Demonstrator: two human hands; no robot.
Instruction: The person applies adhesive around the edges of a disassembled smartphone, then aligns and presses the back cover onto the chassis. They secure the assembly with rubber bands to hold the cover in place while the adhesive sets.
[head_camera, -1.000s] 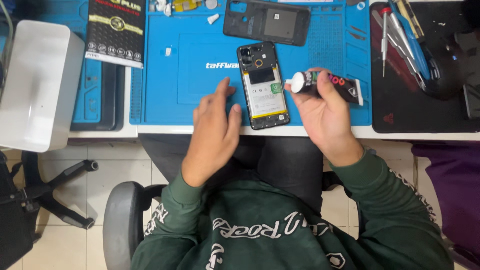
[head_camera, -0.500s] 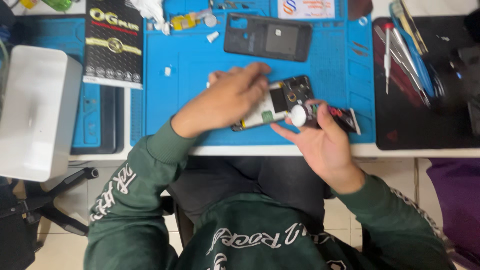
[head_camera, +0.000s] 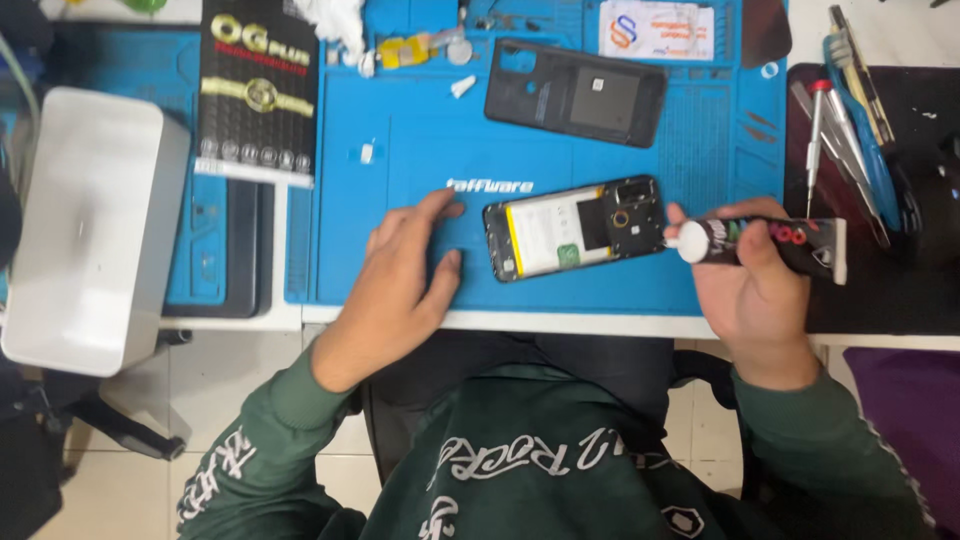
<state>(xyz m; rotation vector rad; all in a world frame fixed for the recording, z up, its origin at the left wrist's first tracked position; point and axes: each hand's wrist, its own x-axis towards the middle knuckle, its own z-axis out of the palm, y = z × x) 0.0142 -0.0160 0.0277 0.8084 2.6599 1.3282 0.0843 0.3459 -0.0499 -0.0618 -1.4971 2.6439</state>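
Blue work mat (head_camera: 400, 150) covering the bench, with a white box (head_camera: 90, 230) at its left edge and a dark tray of screwdrivers and tweezers (head_camera: 850, 110) at its right. A black printed package (head_camera: 258, 90) lies at the mat's upper left. The phone's detached back cover (head_camera: 575, 92) rests well apart from the phone, toward the far edge. The opened phone (head_camera: 575, 228) lies near the front edge of the mat, battery and circuit board exposed, between the two hands. Left hand (head_camera: 405, 280) rests flat on the mat just beside the phone's left end, fingers spread, holding nothing. Right hand (head_camera: 755, 280) is closed around a black glue tube (head_camera: 765, 243), its white cap at the phone's right end. Judged from this layout, the phone is already opened; whether any glue has been applied cannot be told, and the cover is not yet refitted.
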